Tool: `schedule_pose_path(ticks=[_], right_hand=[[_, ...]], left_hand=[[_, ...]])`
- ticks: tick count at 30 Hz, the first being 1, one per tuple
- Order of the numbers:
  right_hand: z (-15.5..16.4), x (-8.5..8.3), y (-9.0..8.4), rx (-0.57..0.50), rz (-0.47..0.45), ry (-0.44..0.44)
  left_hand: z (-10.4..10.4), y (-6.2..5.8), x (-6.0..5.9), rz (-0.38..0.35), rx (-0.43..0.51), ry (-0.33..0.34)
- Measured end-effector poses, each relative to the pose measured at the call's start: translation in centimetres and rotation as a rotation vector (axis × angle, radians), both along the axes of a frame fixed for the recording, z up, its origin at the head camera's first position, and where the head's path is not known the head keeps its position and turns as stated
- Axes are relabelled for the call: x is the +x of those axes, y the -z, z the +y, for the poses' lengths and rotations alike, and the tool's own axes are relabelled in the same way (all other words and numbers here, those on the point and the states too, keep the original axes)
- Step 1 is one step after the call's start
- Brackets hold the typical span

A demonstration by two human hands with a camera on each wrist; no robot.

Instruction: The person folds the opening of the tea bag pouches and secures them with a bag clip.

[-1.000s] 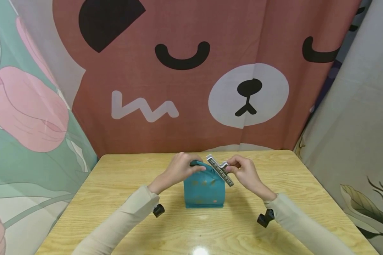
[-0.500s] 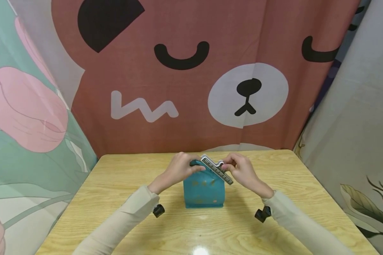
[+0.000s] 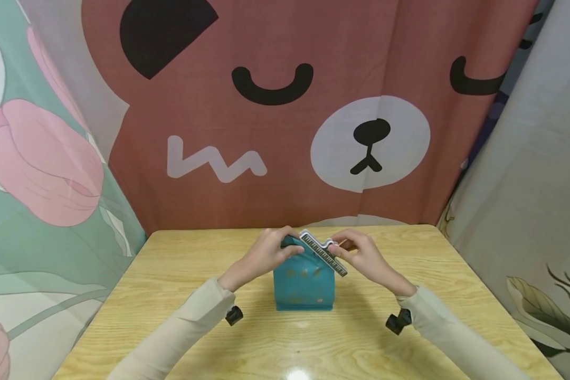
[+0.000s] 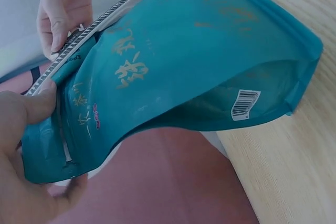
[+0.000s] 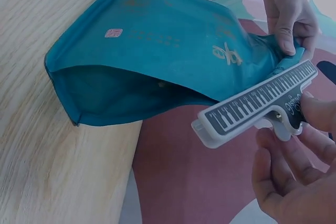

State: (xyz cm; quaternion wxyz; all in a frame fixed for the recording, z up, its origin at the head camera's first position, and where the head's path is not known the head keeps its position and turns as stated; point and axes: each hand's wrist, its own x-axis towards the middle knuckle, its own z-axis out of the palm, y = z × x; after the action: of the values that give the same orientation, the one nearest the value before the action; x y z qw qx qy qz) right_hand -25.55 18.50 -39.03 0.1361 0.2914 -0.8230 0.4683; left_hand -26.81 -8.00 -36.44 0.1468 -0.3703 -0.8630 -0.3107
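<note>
Both forearms reach in over the wooden surface (image 3: 180, 274), wrists raised, meeting at the top of a teal pouch (image 3: 304, 285) that stands upright mid-surface. The left hand (image 3: 266, 252) pinches the pouch's folded top corner, thumb pressed on the front. The right hand (image 3: 361, 256) squeezes the handle of a piano-key clip (image 3: 324, 253) between thumb and fingers, its long bar slanting along the pouch's top edge.

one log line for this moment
left hand: holds teal pouch top | right hand: pinches piano-key bag clip at pouch top | pouch: upright on wooden table
</note>
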Motion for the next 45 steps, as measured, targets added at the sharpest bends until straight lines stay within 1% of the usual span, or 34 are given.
schedule_pose_path(ticks=[2,6,9,11,13,17,19,24,27,29,34,41,45], right_hand=[[0.1,0.0,0.0,-0.007,-0.027,-0.011],[0.3,0.1,-0.3,0.0,-0.105,-0.01],[0.3,0.1,-0.3,-0.005,-0.146,-0.012],[0.3,0.0,-0.3,-0.014,-0.141,-0.005],[0.1,0.0,-0.1,-0.02,-0.091,0.019],[-0.7,0.2,0.2,0.003,0.05,0.111],[-0.9,0.2,0.2,0.015,0.107,0.141],[-1.2,0.1,0.2,0.033,0.24,0.166],[-1.6,0.0,0.1,0.031,0.313,0.172],[-1.8,0.0,0.1,0.024,0.338,0.171],[-2.1,0.0,0.0,0.018,0.366,0.164],[-2.2,-0.1,0.0,0.022,0.391,0.171],[-2.3,-0.2,-0.1,0.025,0.402,0.177]], left_hand=[[0.0,0.1,0.0,-0.006,0.015,-0.024],[0.1,0.4,0.0,0.01,0.021,-0.075],[0.2,0.7,-0.1,0.004,0.03,-0.079],[0.2,0.8,-0.1,0.002,0.039,-0.079],[0.3,0.9,-0.1,0.003,0.045,-0.079],[0.4,1.0,0.0,0.018,0.053,-0.068],[0.4,1.0,0.0,0.026,0.057,-0.053],[0.5,1.0,0.0,0.034,0.079,-0.022],[0.5,1.1,0.0,0.034,0.089,-0.017],[0.6,1.1,0.0,0.029,0.091,-0.016],[0.6,1.2,0.1,0.007,0.104,-0.012],[0.5,1.4,0.2,0.016,0.105,-0.016],[0.5,1.3,0.1,-0.019,0.133,0.009]])
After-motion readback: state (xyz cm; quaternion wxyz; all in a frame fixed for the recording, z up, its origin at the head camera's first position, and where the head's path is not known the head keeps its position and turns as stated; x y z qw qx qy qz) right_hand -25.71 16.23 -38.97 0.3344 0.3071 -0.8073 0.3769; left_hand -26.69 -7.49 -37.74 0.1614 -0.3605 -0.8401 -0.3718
